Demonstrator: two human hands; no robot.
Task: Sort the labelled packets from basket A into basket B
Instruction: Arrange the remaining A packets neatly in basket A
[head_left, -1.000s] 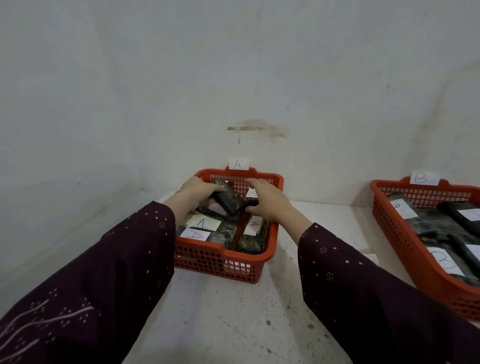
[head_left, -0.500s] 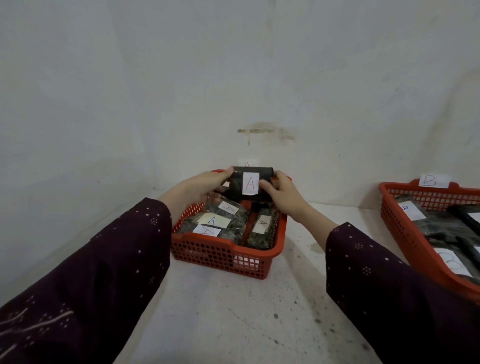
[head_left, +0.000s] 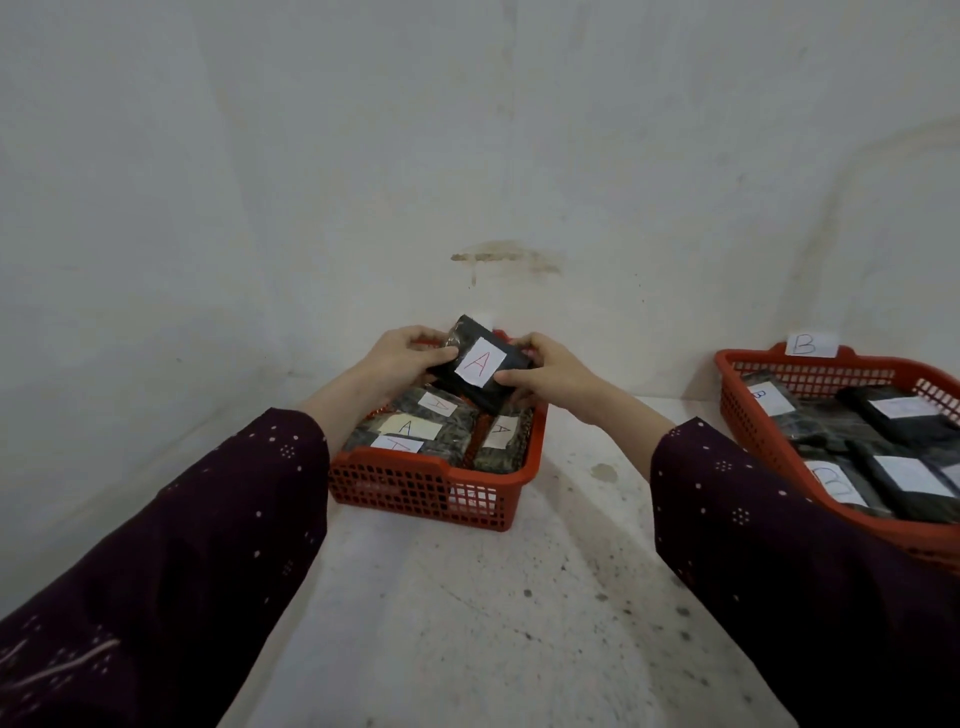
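Observation:
A dark packet (head_left: 480, 364) with a white label marked A is held above red basket A (head_left: 421, 488). My left hand (head_left: 402, 356) grips its left end and my right hand (head_left: 543, 371) grips its right end. The packet is tilted, its left end higher. Below it, several dark packets with A labels (head_left: 410, 428) lie inside basket A. Red basket B (head_left: 779, 431) stands at the right edge, tagged with a B card (head_left: 810, 344), and holds several dark packets with white labels (head_left: 904, 408).
Both baskets stand on a speckled white surface (head_left: 467, 623) that meets a white wall (head_left: 467, 156) just behind them. Bare surface separates the two baskets. My dark dotted sleeves fill the lower corners.
Both hands lifted one A-labelled packet out of basket A, turned its label to face me, and have now tilted it while holding it above the basket.

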